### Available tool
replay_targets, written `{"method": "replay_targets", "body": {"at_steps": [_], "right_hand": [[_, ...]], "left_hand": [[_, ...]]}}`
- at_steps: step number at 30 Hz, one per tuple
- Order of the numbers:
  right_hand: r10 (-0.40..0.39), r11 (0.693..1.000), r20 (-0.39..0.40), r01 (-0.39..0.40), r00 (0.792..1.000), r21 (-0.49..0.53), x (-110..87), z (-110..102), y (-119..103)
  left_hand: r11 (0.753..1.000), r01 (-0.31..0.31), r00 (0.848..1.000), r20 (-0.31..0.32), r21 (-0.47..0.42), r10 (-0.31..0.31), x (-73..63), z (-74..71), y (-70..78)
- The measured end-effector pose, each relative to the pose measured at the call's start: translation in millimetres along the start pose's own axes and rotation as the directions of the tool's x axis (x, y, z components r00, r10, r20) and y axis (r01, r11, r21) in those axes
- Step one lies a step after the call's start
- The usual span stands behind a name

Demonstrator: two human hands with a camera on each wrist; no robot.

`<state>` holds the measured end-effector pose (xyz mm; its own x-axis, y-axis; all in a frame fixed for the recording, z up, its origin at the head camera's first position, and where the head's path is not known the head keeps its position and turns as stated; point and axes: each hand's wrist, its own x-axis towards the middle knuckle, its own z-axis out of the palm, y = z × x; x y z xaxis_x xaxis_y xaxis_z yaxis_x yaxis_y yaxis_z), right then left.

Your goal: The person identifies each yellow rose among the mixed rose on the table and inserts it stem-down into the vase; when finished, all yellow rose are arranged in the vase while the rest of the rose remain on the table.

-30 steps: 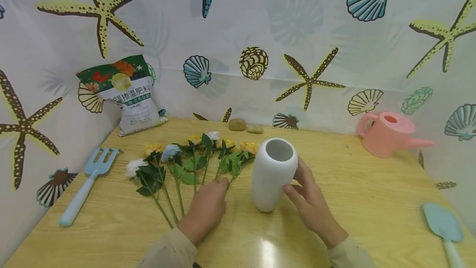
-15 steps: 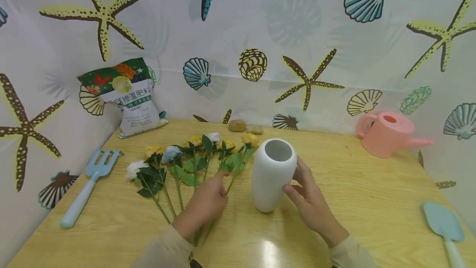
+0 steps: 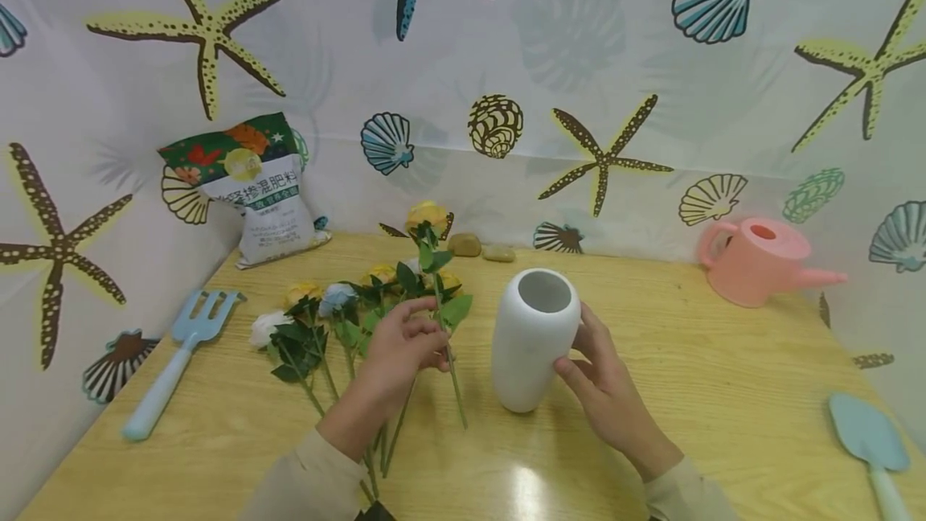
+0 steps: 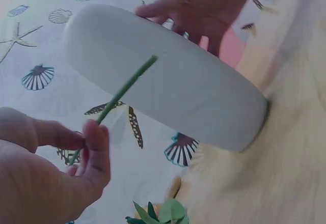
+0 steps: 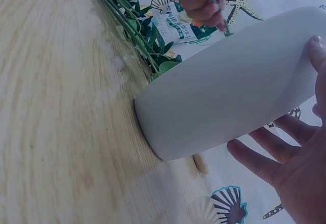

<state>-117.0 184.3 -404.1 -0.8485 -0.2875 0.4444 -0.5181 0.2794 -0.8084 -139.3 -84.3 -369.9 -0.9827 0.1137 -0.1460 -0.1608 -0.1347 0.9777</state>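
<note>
My left hand (image 3: 407, 346) pinches the green stem of a yellow artificial rose (image 3: 427, 217) between thumb and fingers. The rose is nearly upright, its bloom at the top, left of the white vase (image 3: 526, 352). In the left wrist view the bare stem end (image 4: 145, 67) shows in front of the vase, above the pinching left hand (image 4: 66, 168). The vase stands upright on the table, and my right hand (image 3: 606, 392) holds its right side, thumb in front and fingers behind. Several white, blue and yellow roses (image 3: 338, 298) lie left of the vase, partly hidden by my left hand.
A light blue hand fork (image 3: 177, 352) lies on the left and a matching trowel (image 3: 868, 432) on the right. A fertilizer bag (image 3: 269, 215), two stones (image 3: 465, 244) and a pink watering can (image 3: 755, 260) stand along the back, before a shell-patterned cloth (image 3: 448, 63).
My left hand has lifted one yellow rose off the table from the lying row and turned it nearly upright. The right hand and vase stay in place.
</note>
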Motion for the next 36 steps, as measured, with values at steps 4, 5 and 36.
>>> {"method": "replay_targets", "body": {"at_steps": [4, 5, 36], "right_hand": [[0.003, 1.000, -0.003, -0.003, 1.000, -0.007, 0.3, -1, 1], [0.001, 1.000, -0.006, -0.001, 1.000, -0.012, 0.3, -1, 1], [0.024, 1.000, -0.009, -0.024, 1.000, -0.011, 0.4, -2, 0]], "left_hand": [[0.981, -0.080, 0.993, -0.096, -0.175, 0.064, -1.5, 2.9, 10.8], [0.971, -0.111, 0.989, -0.122, -0.214, 0.086, -1.9, 4.1, 13.4], [0.667, -0.693, 0.719, -0.327, -0.274, 0.613, -7.4, 73.3, 44.9]]}}
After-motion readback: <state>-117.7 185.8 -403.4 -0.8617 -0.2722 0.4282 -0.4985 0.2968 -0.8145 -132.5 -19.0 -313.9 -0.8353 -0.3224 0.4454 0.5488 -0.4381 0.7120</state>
